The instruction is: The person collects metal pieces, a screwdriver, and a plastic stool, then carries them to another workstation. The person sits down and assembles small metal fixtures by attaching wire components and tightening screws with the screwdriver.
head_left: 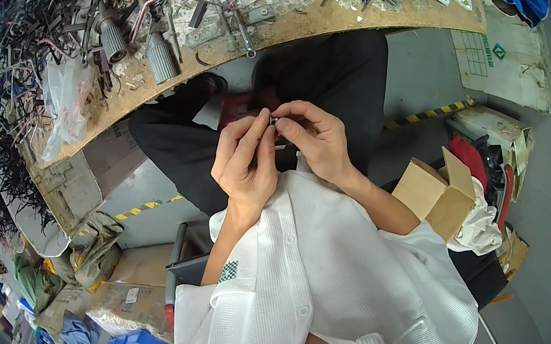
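Both my hands meet in front of my chest, above my lap, short of the bench edge. Between their fingertips is a small metal part (273, 122), mostly covered, so its kind cannot be made out. My left hand (246, 161) is closed, its thumb and fingers pinching the part from the left. My right hand (315, 139) is closed too, thumb and forefinger pressed on the part from the right.
A worn workbench (265, 47) curves across the top, with screwdrivers with grey ribbed handles (162, 59), a socket wrench (242, 32), tangled wires and a plastic bag (64, 104). An open cardboard box (421, 189) stands at right. Striped tape (432, 113) marks the floor.
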